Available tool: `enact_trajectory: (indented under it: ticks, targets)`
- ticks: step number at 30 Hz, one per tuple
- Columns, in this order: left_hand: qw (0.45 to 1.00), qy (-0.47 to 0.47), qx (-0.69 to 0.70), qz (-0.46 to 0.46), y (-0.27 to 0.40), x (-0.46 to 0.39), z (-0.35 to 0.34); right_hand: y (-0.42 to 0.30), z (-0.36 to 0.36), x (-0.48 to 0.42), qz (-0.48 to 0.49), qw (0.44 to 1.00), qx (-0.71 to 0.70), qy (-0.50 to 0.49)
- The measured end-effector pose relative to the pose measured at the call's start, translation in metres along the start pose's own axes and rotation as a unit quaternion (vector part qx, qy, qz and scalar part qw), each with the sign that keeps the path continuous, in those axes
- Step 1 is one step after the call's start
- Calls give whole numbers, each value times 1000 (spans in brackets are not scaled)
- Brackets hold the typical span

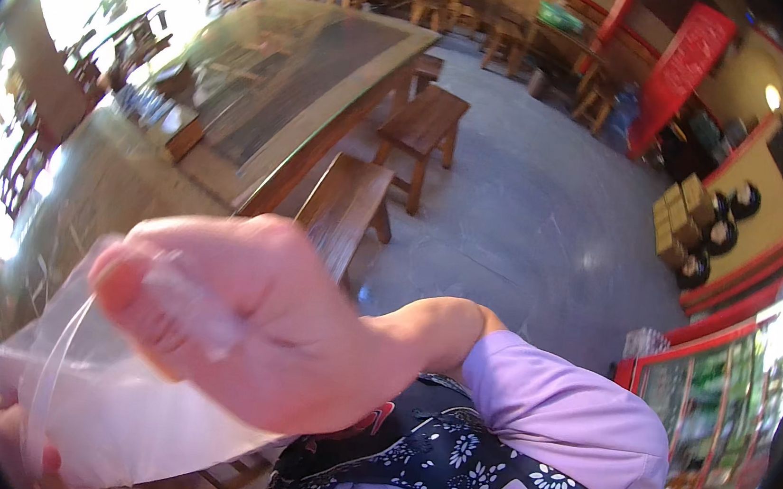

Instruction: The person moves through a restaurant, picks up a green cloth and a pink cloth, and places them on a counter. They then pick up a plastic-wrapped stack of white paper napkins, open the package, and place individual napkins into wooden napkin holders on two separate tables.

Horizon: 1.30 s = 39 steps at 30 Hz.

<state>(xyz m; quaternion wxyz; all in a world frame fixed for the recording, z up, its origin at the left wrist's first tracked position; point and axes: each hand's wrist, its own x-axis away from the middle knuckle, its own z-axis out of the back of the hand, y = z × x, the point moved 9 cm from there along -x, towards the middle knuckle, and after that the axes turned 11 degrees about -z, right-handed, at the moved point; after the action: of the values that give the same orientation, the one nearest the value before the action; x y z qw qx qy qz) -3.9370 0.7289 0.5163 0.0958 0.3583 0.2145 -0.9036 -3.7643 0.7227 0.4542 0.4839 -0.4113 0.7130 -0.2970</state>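
Note:
My right hand [248, 315] is raised close to the camera, its fingers curled around a bunched part of a translucent plastic bag. The clear plastic bag [137, 418] hangs below and to the left of it, spread out, and whether anything is inside cannot be told. At the lower left rim, partly cut off and blurred, my left hand [21, 431] has its fingers on the bag's other side. A floral-print apron [476, 461] over a lilac shirt covers my front.
A long wooden table [335, 102] with a glass top stands ahead, a box [182, 129] on it. Wooden benches [422, 119] stand along its right side. Cardboard cartons [680, 218] are stacked by the right wall, and a red-framed drinks fridge [710, 414] stands at the right.

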Motion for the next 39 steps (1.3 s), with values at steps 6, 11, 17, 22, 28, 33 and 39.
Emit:
enact_trajectory:
  ticks: [6,11,17,22,28,33,39]
  targets:
    - [979,7,198,-38,58,-127,-69,-120,131,60,68,972,167,150]
    - [934,-118,335,-23,124,-189,-181,-137,210,107,124,927,292,202]
    - [914,-68,329,-228,200,-184,-296,-96,280,149,53,880,401,247]
    - [869,-70,432,-232,238,-207,-373,-108,350,151,26,848,442,292]
    - [788,-143,571,-180,272,-237,-474,-87,459,142,-152,817,421,364]
    - [728,-123,630,-240,301,-282,-557,-73,551,144,-234,770,393,444]
    - [655,-147,657,-343,358,-339,-623,-45,647,191,-303,701,290,577]
